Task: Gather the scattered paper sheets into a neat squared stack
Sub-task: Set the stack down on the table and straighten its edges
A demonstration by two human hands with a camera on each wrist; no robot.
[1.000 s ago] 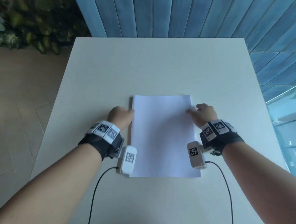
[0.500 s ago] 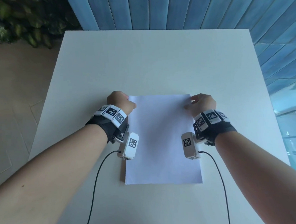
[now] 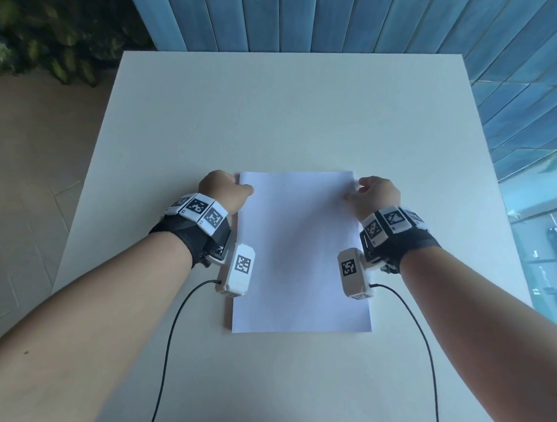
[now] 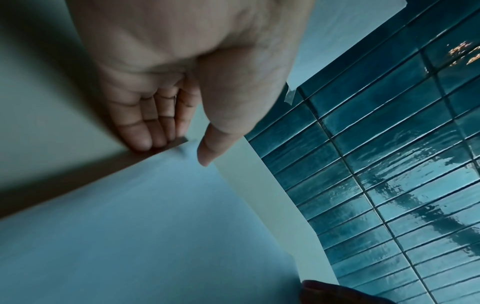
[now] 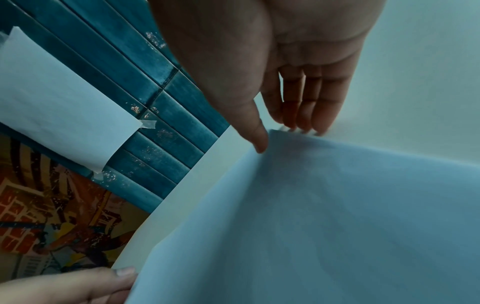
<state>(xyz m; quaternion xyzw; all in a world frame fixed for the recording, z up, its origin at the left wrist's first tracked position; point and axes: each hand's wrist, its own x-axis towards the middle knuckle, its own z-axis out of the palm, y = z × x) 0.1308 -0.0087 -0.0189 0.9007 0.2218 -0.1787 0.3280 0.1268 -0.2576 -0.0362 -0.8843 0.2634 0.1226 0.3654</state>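
Note:
A white paper stack (image 3: 299,252) lies flat in the middle of the white table (image 3: 297,111), long side running away from me. My left hand (image 3: 236,185) is at its far left corner. In the left wrist view the left hand (image 4: 176,148) has straight fingers (image 4: 145,142) pressed against the stack's side edge, thumb over the top sheet. My right hand (image 3: 362,189) is at the far right corner. In the right wrist view the right hand (image 5: 283,137) has straight fingers (image 5: 322,123) along the edge of the paper (image 5: 324,216), thumb tip touching the top sheet.
A blue tiled wall (image 3: 356,17) stands just behind the table's far edge, with a sheet taped to it (image 5: 59,98). Plants (image 3: 48,39) are at the back left. A glass pane (image 3: 549,243) runs along the right. Thin black cables (image 3: 167,331) trail from both wrists toward me.
Both hands have slid along the stack's long sides, from about a third of the way down to its far corners. The stack stays flat on the table.

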